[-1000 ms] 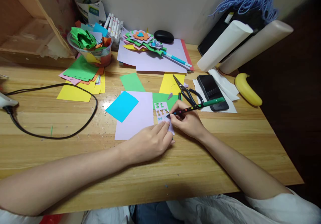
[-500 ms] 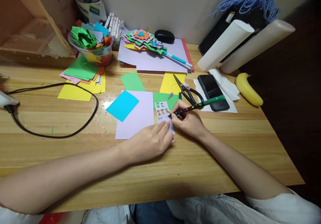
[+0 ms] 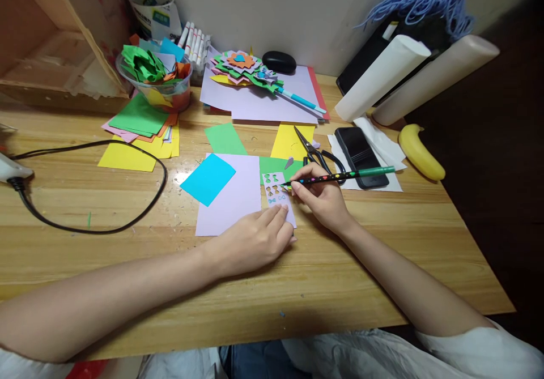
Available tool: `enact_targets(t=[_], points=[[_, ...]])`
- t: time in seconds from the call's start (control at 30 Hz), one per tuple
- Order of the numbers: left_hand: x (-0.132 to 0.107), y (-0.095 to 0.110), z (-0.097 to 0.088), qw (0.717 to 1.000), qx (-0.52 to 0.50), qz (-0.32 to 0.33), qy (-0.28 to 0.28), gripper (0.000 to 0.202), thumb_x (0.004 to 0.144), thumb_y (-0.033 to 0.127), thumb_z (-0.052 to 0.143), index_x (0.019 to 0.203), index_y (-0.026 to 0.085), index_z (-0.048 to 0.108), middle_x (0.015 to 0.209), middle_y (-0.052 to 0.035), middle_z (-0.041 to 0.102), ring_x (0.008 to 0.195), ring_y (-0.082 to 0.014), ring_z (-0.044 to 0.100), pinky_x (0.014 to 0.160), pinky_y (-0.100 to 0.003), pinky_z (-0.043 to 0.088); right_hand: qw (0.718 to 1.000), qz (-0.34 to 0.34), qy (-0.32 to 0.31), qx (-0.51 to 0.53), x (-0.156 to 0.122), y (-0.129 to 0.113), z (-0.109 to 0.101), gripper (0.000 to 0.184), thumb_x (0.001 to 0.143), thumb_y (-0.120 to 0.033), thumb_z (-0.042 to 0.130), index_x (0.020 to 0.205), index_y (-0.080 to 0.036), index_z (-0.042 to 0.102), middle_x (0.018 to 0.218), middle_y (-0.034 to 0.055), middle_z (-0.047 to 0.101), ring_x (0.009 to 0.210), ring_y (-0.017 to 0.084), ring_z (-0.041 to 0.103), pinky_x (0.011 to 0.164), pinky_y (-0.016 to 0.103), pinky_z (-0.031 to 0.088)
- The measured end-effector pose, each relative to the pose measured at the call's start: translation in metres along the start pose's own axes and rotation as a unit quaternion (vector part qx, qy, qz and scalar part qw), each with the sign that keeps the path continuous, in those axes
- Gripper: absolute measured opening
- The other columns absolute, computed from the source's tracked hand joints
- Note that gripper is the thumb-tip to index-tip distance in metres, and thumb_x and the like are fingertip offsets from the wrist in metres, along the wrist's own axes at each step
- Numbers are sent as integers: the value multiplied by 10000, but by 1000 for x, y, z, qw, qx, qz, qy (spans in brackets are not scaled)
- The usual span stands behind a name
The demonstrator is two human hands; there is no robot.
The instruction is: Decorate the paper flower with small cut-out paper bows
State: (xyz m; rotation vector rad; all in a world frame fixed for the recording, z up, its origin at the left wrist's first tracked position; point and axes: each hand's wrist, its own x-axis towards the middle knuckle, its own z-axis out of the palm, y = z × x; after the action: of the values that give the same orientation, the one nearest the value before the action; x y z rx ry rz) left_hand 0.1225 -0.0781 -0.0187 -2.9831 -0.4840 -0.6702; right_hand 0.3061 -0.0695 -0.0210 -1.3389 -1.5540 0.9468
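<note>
A small lilac paper (image 3: 290, 208) lies in front of me, with several bow-shaped cut-outs and small blue-green outlined bows. My left hand (image 3: 266, 237) rests on its lower part, fingers laid down on it and pressing it to the table. A felt-tip pen (image 3: 340, 176), black with coloured spots and a green end, is pinched in my right hand (image 3: 323, 197). The pen's tip is over the cut-outs; whether it touches the paper I cannot tell. Beside the left hand lies a larger lilac sheet (image 3: 229, 214), partly covered by a blue paper (image 3: 208, 179).
Black-handled scissors (image 3: 314, 151) lie on yellow paper (image 3: 283, 141) beyond my right hand. A phone (image 3: 361, 158) and a banana (image 3: 420, 152) are to the right. Leftward are a black cable (image 3: 89, 231), stacked papers (image 3: 138, 119) and a tub of scraps (image 3: 164, 93). A paper flower (image 3: 240, 64) lies behind.
My right hand has lifted a little, and the pen has tilted flatter, its tip moving up from the lower bow outlines. The left hand has stayed in place.
</note>
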Motion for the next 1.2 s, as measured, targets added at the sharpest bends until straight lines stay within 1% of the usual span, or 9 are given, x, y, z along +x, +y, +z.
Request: enact_targets(t=[0.17, 0.23, 0.33, 0.43, 0.53, 0.67, 0.9, 1.0, 1.2], points=[[0, 0, -1, 999, 21, 13, 23, 260, 895, 257, 406, 871, 50, 562, 1073, -211, 624, 1017, -246, 600, 881, -342, 495, 999, -25, 19, 9, -1, -3, 1, 99, 802, -230, 559, 896, -219, 533, 896, 26, 564, 865, 160, 550, 788, 307, 460], [-1, 1, -1, 999, 22, 19, 27, 260, 892, 263, 410, 850, 57, 563, 1036, -206, 639, 978, -240, 618, 852, -335, 509, 1000, -24, 8, 3, -2, -4, 0, 82, 793, -213, 559, 871, -214, 536, 859, 21, 568, 818, 155, 555, 752, 299, 466], [-1, 0, -1, 1000, 18, 17, 19, 249, 890, 253, 407, 807, 73, 557, 960, -195, 660, 922, -236, 638, 781, -326, 531, 1000, -8, -15, -26, -4, -4, -1, 57, 761, -181, 563, 788, -205, 518, 736, -1, 539, 677, 136, 528, 615, 259, 454], [-1, 0, -1, 1000, 19, 20, 9, 241, 891, 245, 404, 817, 71, 553, 941, -197, 660, 940, -240, 630, 783, -332, 526, 998, 19, -49, -31, -7, -6, 0, 88, 742, -156, 548, 765, -207, 480, 675, -21, 491, 584, 115, 481, 514, 228, 411], [-1, 1, -2, 999, 37, 23, 17, 242, 885, 247, 417, 859, 50, 556, 964, -214, 651, 967, -243, 619, 834, -344, 506, 997, 16, -76, -24, -11, -9, 4, 111, 743, -137, 526, 803, -210, 468, 714, -15, 495, 617, 117, 495, 521, 224, 415], [-2, 4, -4, 998, 43, 37, 35, 240, 881, 261, 423, 822, 73, 561, 936, -184, 660, 964, -230, 618, 860, -331, 492, 996, -7, -71, -51, -14, -13, 8, 120, 733, -124, 525, 795, -212, 472, 716, -14, 509, 623, 122, 497, 539, 235, 418], [-4, 5, -3, 998, 32, 34, 31, 219, 879, 244, 414, 751, 107, 528, 773, -129, 660, 811, -211, 645, 686, -300, 531, 993, 1, -81, -86, -19, -15, 14, 119, 721, -115, 528, 749, -209, 461, 654, -27, 506, 570, 117, 466, 521, 238, 383], [-4, 4, -2, 999, 29, 42, 17, 221, 882, 241, 407, 729, 119, 510, 750, -122, 653, 738, -198, 642, 663, -303, 530, 991, 12, -90, -96, -18, -16, 16, 119, 722, -111, 522, 751, -207, 459, 659, -29, 507, 564, 111, 462, 510, 227, 373], [-4, 5, -3, 999, 23, 45, 16, 211, 883, 229, 396, 724, 130, 493, 735, -111, 644, 733, -206, 637, 621, -297, 520, 989, -3, -88, -115, -17, -17, 15, 119, 717, -101, 523, 739, -202, 463, 632, -37, 488, 547, 102, 436, 488, 218, 337]])
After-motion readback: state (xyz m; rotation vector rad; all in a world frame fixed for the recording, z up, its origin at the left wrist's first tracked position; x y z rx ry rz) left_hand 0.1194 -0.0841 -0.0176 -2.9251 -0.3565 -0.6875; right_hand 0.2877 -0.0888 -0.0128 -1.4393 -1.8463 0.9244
